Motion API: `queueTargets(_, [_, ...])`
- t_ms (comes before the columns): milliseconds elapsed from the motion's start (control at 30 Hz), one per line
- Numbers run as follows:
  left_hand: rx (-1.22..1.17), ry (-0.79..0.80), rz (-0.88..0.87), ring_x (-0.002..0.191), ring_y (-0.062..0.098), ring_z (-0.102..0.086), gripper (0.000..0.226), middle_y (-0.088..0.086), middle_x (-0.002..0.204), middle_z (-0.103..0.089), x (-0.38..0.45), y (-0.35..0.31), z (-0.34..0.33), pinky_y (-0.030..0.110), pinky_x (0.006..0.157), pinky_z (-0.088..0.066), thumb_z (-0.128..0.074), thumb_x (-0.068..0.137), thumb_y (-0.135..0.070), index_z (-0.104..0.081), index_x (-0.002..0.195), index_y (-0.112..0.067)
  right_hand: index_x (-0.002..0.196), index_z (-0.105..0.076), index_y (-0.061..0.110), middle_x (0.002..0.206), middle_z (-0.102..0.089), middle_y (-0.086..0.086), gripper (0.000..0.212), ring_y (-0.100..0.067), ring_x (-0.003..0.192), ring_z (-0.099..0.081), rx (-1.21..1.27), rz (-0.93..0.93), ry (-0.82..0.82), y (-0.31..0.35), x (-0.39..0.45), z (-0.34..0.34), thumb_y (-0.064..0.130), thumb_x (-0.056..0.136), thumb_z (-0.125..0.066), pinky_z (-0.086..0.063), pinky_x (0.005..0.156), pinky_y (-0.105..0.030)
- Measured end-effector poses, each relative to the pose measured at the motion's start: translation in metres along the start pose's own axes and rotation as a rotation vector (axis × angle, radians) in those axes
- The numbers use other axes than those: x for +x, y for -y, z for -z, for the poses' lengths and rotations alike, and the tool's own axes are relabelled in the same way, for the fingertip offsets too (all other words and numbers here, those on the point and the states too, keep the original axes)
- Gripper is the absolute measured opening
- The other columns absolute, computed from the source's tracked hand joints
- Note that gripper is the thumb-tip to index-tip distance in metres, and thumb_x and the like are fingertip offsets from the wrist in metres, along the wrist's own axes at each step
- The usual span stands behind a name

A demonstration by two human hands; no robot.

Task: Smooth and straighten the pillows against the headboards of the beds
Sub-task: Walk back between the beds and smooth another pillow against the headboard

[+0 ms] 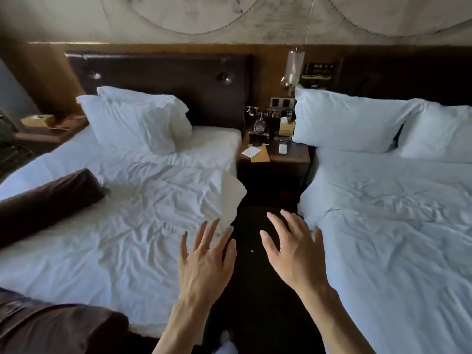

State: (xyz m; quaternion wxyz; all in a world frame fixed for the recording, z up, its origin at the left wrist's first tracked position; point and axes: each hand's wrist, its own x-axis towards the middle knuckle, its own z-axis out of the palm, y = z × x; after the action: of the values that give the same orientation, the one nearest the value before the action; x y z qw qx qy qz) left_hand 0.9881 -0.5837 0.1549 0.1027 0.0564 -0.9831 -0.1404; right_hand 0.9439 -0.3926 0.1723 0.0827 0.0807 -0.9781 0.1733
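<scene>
Two beds with rumpled white sheets stand side by side. On the left bed [143, 205], two white pillows [132, 121] lean stacked and skewed against the dark leather headboard [163, 72], leaving its right half bare. On the right bed [393, 221], one white pillow [347, 123] and a second white pillow [439, 134] rest side by side against a dark headboard [398, 75]. My left hand [207, 261] hovers with fingers spread over the left bed's near corner. My right hand [293, 249] is spread above the dark aisle. Both hold nothing.
A nightstand [275, 154] between the beds carries an old-style telephone [259, 123], papers and a tissue box. A brown bolster [48, 203] lies on the left bed; brown fabric [56, 325] lies at its near edge. Another side table [51, 129] stands far left.
</scene>
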Motion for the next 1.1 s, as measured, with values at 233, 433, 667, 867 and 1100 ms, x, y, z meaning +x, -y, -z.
queueTargets(233, [-0.053,0.029,-0.136,0.154,0.012,-0.024,0.062,-0.012,0.162,-0.037,0.208,-0.021,-0.064,0.054,0.126,-0.012,-0.01,0.097,-0.061,-0.047,0.144,-0.046,0.148,-0.037,0.043,0.16,-0.037,0.009,0.054,-0.013,0.15,-0.029,-0.065,-0.141,-0.03,-0.057,0.179,-0.039,0.063,0.099,-0.03,-0.022,0.12,-0.059])
queueTargets(433, [-0.083,0.095,-0.281,0.155,0.009,-0.019,0.06,-0.013,0.165,-0.031,0.377,-0.054,-0.093,0.052,0.126,-0.007,-0.012,0.098,-0.062,-0.042,0.147,-0.047,0.142,-0.048,0.04,0.152,-0.049,0.006,0.052,-0.015,0.144,-0.041,-0.092,-0.303,-0.117,-0.099,0.309,-0.038,0.062,0.097,-0.033,-0.033,0.115,-0.061])
queueTargets(667, [-0.107,0.104,-0.389,0.152,0.012,-0.029,0.045,-0.012,0.16,-0.04,0.519,-0.11,-0.139,0.051,0.125,-0.015,-0.031,0.101,-0.055,-0.051,0.141,-0.045,0.133,-0.055,0.035,0.142,-0.06,0.002,0.055,-0.02,0.135,-0.053,-0.119,-0.4,-0.177,-0.162,0.429,-0.042,0.062,0.095,-0.027,-0.04,0.108,-0.062])
queueTargets(867, [-0.104,0.129,-0.42,0.151,0.011,-0.03,0.044,-0.012,0.159,-0.041,0.635,-0.173,-0.21,0.052,0.123,-0.016,-0.033,0.1,-0.055,-0.051,0.139,-0.045,0.136,-0.056,0.035,0.146,-0.058,0.001,0.064,-0.021,0.138,-0.051,-0.119,-0.453,-0.166,-0.249,0.539,-0.064,0.065,0.093,-0.02,-0.039,0.11,-0.062])
queueTargets(1100, [-0.069,0.205,-0.462,0.15,0.014,-0.034,0.055,-0.009,0.158,-0.044,0.759,-0.264,-0.272,0.054,0.122,-0.026,-0.031,0.094,-0.059,-0.052,0.141,-0.04,0.14,-0.053,0.036,0.15,-0.053,0.003,0.065,-0.019,0.142,-0.045,-0.114,-0.485,-0.113,-0.363,0.652,-0.059,0.072,0.089,-0.032,-0.033,0.113,-0.057])
